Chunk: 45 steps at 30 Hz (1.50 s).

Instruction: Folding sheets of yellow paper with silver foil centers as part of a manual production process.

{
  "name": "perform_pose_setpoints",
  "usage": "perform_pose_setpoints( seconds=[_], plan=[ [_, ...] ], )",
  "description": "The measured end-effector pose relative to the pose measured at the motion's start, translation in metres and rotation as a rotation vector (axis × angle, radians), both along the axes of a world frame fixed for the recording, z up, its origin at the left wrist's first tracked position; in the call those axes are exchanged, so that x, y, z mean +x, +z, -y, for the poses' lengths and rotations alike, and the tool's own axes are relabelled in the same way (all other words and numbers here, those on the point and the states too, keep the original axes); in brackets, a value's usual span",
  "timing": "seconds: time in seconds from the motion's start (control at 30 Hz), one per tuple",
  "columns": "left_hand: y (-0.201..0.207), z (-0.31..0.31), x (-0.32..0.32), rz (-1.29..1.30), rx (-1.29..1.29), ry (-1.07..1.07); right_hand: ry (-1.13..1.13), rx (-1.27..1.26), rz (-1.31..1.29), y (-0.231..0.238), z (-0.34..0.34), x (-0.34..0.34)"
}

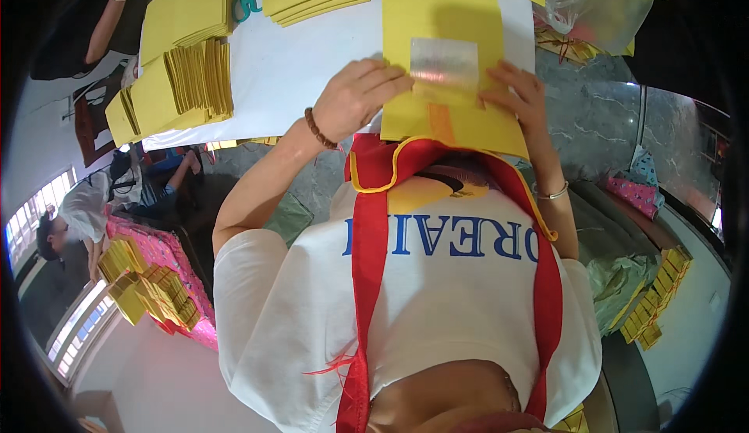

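Note:
A large yellow paper sheet [445, 12] lies on the white tabletop, its near end reaching past the table edge toward my red apron [374, 164]. On it sit a silver foil rectangle [445, 57] and, closer to me, an orange strip [441, 123]. From the left side my left hand [363, 94] reaches over the sheet, fingers together, tips at the foil's left edge; its thumb is hidden. My right hand [519, 97] grips the sheet's right edge with bent fingers, tips near the foil's lower right corner.
Stacks of folded yellow paper [195, 82] fill the table's left side, beside teal-handled scissors [248, 0]. A clear plastic bag [597, 4] stands at the far right. One person's arm [105, 27] shows at the far left; another person [86, 207] works by yellow bundles [148, 281].

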State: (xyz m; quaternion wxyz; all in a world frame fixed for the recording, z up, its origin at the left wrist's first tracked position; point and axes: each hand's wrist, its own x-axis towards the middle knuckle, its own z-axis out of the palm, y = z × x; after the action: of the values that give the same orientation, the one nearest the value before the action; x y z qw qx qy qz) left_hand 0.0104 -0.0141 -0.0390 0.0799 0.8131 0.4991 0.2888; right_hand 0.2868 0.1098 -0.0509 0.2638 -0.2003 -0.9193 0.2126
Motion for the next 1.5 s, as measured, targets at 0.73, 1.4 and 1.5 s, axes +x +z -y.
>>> perform_pose_setpoints(
  seconds=[0.73, 1.4, 1.5],
  plan=[
    [-0.005, -0.020, 0.006, 1.078, -0.842, 0.519, -0.427, -0.892, -0.175, 0.005, 0.002, -0.041],
    [-0.013, -0.024, 0.012, 1.169, -0.768, 0.586, -0.508, -0.959, -0.216, -0.002, -0.005, -0.045],
    [-0.010, -0.024, 0.014, 1.174, -0.739, 0.622, -0.519, -0.955, -0.191, -0.003, -0.005, -0.046]
  ],
)
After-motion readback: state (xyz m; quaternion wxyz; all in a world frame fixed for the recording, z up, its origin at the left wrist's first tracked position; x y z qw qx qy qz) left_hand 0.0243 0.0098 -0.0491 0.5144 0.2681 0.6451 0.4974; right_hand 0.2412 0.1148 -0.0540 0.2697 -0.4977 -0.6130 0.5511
